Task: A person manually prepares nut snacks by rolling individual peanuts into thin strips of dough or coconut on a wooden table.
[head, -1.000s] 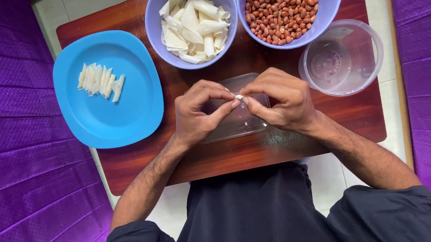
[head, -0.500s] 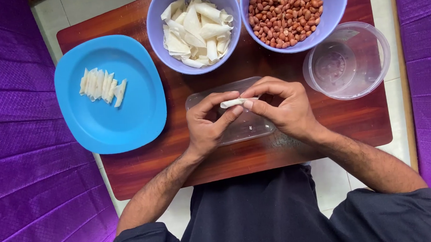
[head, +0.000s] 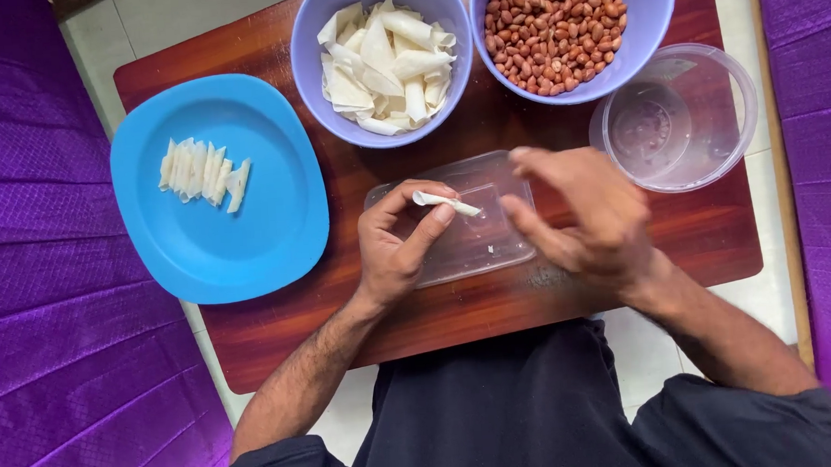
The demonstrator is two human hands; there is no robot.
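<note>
My left hand (head: 399,242) pinches a small white rolled pastry piece (head: 444,203) between thumb and fingers, over a clear flat plastic lid (head: 493,248). To its right my right hand (head: 583,214) hovers with fingers spread and holds nothing. A blue plate (head: 216,188) on the left carries a row of finished white rolls (head: 202,170). Behind the hands stand a lilac bowl of white pastry wrappers (head: 383,53) and a lilac bowl of peanuts (head: 556,18).
A clear round plastic container (head: 678,116) stands at the right of the brown wooden board (head: 279,352). Purple quilted cushions (head: 45,314) flank the board on both sides. My dark shirt fills the near edge.
My right hand has let go of the roll and moved to the right, opening its fingers. The left hand now holds the roll alone.
</note>
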